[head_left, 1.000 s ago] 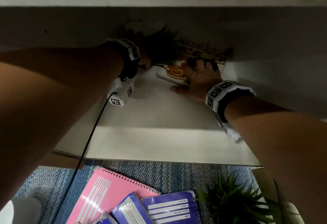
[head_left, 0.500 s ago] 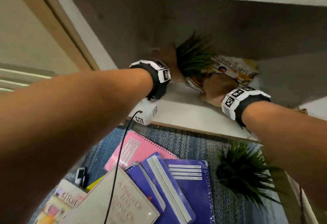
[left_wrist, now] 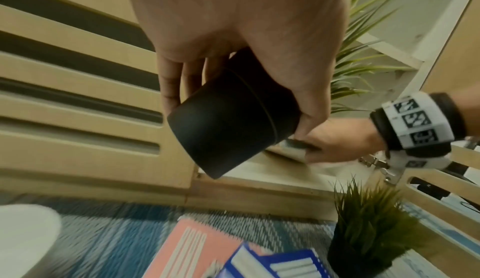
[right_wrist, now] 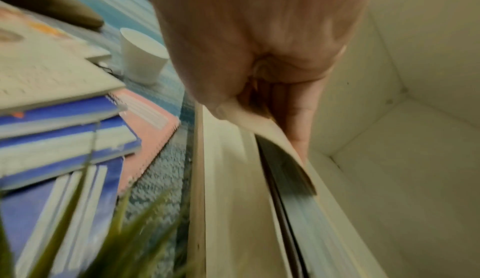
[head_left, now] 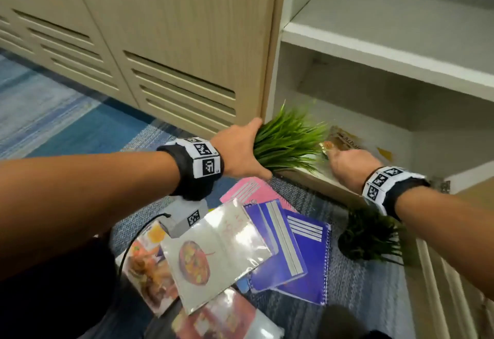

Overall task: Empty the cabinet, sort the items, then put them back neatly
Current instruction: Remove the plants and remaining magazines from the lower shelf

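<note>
My left hand [head_left: 240,151] grips a black pot [left_wrist: 228,122] with a green grass plant [head_left: 288,138], tilted on its side at the front left corner of the cabinet's bottom shelf [head_left: 315,178]. The pot is hidden behind the hand in the head view. My right hand [head_left: 350,162] reaches onto the same shelf and pinches the near edge of a cookbook [head_left: 344,138], whose cover [right_wrist: 280,138] bends up between thumb and fingers. The book's far part lies flat on the shelf.
On the blue rug lie a pink notebook [head_left: 248,191], blue notebooks [head_left: 294,245], several cookbooks [head_left: 213,253] and a second potted plant [head_left: 371,237]. A white cup [left_wrist: 23,239] stands on the rug to the left. The upper shelf [head_left: 374,44] is bare. A slatted door [head_left: 173,84] stands left.
My head has pulled back out of the cabinet. The left hand has drawn the plant from deep inside to the front edge, and the right hand has come forward with the cookbook.
</note>
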`<action>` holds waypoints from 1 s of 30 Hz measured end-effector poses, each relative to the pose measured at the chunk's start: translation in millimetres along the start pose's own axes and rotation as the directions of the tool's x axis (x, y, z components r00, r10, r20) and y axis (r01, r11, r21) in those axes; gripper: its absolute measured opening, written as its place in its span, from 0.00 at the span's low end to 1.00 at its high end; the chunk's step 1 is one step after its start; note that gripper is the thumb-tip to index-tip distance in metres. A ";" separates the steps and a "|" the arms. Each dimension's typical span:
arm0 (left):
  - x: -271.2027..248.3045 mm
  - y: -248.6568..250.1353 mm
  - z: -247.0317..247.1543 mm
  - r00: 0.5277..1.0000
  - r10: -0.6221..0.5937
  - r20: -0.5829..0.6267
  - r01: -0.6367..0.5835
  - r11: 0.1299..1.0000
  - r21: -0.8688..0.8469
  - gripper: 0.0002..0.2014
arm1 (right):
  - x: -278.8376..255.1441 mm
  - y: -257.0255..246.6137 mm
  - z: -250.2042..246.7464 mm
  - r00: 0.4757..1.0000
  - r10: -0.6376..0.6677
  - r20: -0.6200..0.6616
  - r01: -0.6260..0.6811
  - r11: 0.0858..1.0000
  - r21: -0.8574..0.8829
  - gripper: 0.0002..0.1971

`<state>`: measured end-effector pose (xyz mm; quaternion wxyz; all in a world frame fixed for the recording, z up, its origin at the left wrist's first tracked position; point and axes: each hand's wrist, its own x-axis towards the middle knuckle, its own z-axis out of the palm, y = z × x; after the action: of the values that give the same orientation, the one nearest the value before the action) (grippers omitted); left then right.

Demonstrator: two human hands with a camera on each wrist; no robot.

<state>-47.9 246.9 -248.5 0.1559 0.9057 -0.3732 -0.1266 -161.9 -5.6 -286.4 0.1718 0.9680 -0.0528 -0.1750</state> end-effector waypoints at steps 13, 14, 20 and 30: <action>-125.2 -140.4 13.2 0.809 -0.575 -0.120 0.498 0.779 -0.381 0.50 | -122.2 -181.0 -101.9 0.924 -0.356 -0.138 0.355 0.934 -0.035 0.18; -132.7 -153.8 18.5 0.768 -0.627 -0.134 0.527 0.736 -0.424 0.50 | -133.0 -199.2 -94.5 0.908 -0.409 -0.095 0.409 0.912 -0.025 0.22; -172.1 -217.7 56.7 0.503 -0.850 -0.155 0.566 0.460 -0.684 0.46 | -177.0 -313.3 0.8 0.895 -0.432 0.110 0.438 0.898 -0.038 0.35; -192.5 -247.2 89.7 0.411 -0.906 -0.100 0.686 0.379 -0.621 0.39 | -194.8 -324.0 100.0 0.852 -0.269 0.448 0.150 0.947 0.283 0.52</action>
<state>-54.3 534.1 -402.3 0.3721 0.8993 0.2171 -0.0750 -365.7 297.6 -425.7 0.0159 0.9072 -0.0077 -0.4202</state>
